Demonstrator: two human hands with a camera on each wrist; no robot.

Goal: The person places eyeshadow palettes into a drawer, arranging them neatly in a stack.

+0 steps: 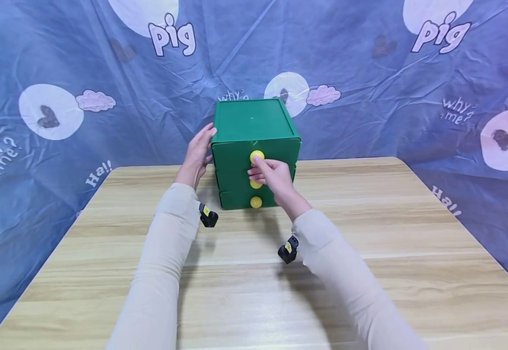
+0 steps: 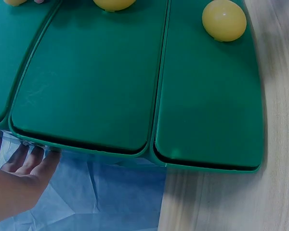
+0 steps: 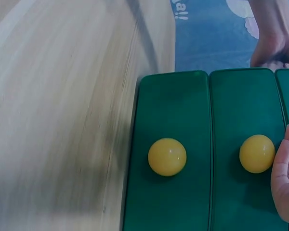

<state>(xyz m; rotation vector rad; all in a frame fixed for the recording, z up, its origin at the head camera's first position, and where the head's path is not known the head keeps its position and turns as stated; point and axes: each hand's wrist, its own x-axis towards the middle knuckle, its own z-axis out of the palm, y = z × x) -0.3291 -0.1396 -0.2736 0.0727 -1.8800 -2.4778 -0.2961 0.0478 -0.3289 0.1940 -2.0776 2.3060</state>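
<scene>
A green three-drawer cabinet stands at the back of the table, its drawers closed and each front bearing a round yellow knob. My right hand is at the top drawer's knob, thumb against it and fingers just beneath; the right wrist view leaves that grip out of frame. Below are the middle knob, partly covered by the hand in the head view, and the bottom knob. My left hand holds the cabinet's left side, its fingers against the side wall.
The cabinet stands on a light wood-grain table. Behind and around it hangs a blue printed cloth. Small black cameras are strapped to the left wrist and right wrist.
</scene>
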